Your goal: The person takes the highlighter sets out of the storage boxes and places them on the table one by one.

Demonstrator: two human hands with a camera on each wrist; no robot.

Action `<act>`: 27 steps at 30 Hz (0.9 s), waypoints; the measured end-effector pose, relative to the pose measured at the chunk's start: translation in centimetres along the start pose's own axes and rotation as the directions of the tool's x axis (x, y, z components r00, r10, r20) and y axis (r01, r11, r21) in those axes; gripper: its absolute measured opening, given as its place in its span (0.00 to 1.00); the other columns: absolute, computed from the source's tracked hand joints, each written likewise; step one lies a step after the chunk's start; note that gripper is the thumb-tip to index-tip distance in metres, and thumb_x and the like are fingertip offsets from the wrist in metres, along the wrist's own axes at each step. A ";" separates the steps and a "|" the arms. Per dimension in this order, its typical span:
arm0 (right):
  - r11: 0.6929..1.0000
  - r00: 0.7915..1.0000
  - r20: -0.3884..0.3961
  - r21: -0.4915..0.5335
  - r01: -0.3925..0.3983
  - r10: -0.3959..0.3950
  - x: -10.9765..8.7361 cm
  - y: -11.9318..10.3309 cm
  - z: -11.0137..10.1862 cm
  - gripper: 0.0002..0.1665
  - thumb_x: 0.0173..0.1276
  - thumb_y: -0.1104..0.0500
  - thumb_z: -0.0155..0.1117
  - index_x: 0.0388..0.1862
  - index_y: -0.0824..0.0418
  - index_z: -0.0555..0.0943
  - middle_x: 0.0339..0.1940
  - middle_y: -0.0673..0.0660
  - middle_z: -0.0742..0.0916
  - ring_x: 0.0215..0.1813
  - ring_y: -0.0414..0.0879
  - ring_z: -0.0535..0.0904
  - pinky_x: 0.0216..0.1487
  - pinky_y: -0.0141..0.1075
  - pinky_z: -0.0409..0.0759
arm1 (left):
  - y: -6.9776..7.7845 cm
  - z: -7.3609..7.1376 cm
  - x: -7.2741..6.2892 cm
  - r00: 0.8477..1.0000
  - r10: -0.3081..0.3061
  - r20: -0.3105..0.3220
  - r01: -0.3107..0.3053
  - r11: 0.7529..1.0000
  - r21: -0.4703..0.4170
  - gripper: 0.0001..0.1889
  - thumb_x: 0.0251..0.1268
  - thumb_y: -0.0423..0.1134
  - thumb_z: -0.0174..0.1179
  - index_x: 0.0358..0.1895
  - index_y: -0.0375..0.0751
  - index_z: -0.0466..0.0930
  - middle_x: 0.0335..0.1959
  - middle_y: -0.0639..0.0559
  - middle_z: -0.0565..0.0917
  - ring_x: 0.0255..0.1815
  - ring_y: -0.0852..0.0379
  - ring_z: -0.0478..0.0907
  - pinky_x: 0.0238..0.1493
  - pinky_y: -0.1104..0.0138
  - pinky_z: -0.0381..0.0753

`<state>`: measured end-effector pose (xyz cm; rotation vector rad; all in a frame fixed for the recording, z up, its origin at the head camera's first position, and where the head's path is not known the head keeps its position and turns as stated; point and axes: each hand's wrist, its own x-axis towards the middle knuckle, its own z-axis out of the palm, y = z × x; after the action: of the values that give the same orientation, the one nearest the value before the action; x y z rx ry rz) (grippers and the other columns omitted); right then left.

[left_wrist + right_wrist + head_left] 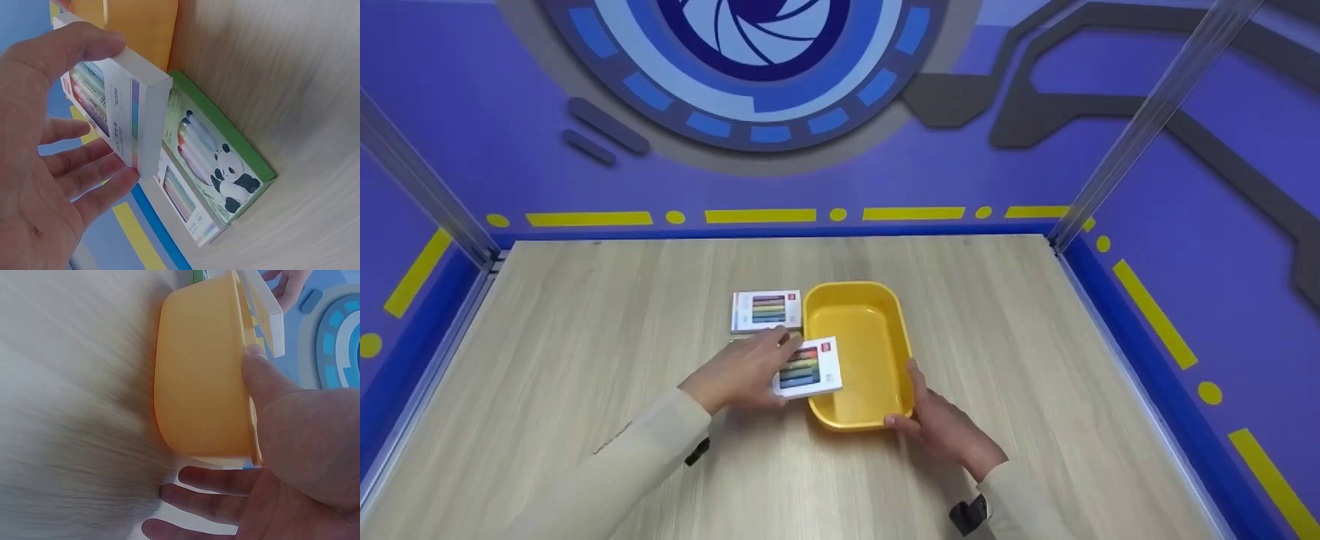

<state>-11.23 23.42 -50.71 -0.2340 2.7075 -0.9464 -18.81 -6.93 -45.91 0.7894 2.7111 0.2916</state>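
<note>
My left hand (746, 371) grips a white box of highlighters (121, 109) by its edges, thumb on one side and fingers on the other. In the head view that box overlaps the left rim of a yellow plastic bin (859, 360), tilted over it. My right hand (952, 431) holds the bin's near right corner. Its thumb (270, 379) lies at the rim, while several fingers stretch out straight beside the wall. Left of the bin lies another white windowed box (765, 311). A green panda box (219, 152) sits beside it in the left wrist view, mostly hidden from the head view.
The wooden tabletop (607, 322) spreads around the bin and boxes. Blue-purple panels with yellow marks (761, 216) enclose the back and sides. Clear corner posts (1155, 112) rise at the back.
</note>
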 end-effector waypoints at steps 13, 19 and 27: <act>1.000 1.000 0.002 -0.005 -0.011 0.011 -0.1 -0.1 0.0 0.60 0.64 0.38 0.62 0.78 0.66 0.41 0.67 0.71 0.74 0.65 0.59 0.74 0.66 0.55 0.71 | -1.0 0.6 -0.4 1.000 -0.008 -0.005 0.008 1.000 0.028 0.46 0.47 0.51 0.73 0.73 0.50 0.60 0.67 0.47 0.67 0.57 0.51 0.70 0.66 0.55 0.74; 1.000 1.000 0.002 0.003 -0.023 0.023 0.0 0.0 0.0 0.60 0.64 0.39 0.63 0.78 0.66 0.41 0.65 0.71 0.75 0.63 0.58 0.75 0.65 0.54 0.71 | -1.3 1.0 -0.9 1.000 -0.017 -0.002 0.017 1.000 -0.002 0.48 0.47 0.50 0.73 0.74 0.49 0.58 0.70 0.46 0.64 0.60 0.50 0.69 0.67 0.53 0.72; 0.998 0.998 0.011 -0.012 -0.058 0.058 0.1 0.1 0.2 0.61 0.63 0.38 0.63 0.79 0.64 0.41 0.62 0.71 0.78 0.62 0.57 0.76 0.66 0.54 0.71 | -1.8 1.7 -1.6 1.000 -0.005 -0.012 0.005 1.000 0.022 0.48 0.48 0.51 0.72 0.74 0.45 0.58 0.73 0.43 0.62 0.71 0.48 0.64 0.70 0.51 0.68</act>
<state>-11.26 23.36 -50.93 -0.1613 2.6950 -0.9110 -17.85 -9.13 -47.67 0.7891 2.7316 0.2662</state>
